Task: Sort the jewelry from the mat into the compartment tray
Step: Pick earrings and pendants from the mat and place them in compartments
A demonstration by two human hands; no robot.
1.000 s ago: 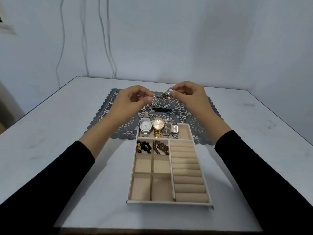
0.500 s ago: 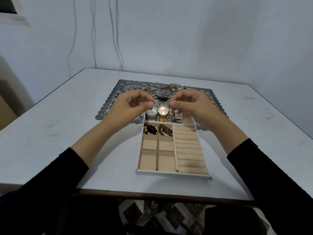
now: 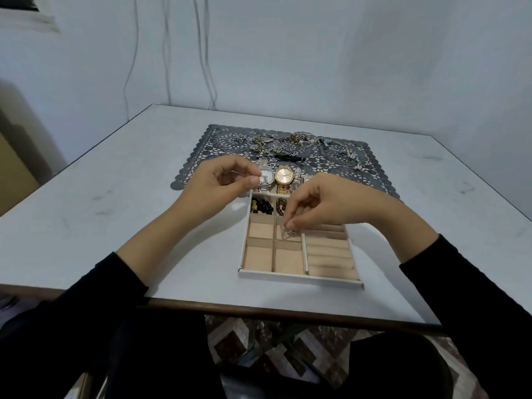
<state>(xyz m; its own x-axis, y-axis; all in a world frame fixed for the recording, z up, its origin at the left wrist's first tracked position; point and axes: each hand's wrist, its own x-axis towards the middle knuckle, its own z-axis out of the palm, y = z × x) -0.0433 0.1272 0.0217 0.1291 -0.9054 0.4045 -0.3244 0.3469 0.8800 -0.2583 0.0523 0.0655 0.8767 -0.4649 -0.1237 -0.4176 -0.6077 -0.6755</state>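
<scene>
dim, cool, even light | soft shadows | wide-angle edge bending | slightly soft

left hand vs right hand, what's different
The left hand is higher, beside the silver watch; the right hand is lower, over the tray. The left hand pinches a thin wire-like piece; the right hand dangles a small silver piece into the compartment just in front of the brown beads. Both grip by pinching.

Plain home room, white table (image 3: pixel 115 211) with lace mat (image 3: pixel 195 168), bare wall (image 3: pixel 316 53), hanging cables (image 3: pixel 204 53), patterned floor tiles (image 3: pixel 288 349)
</scene>
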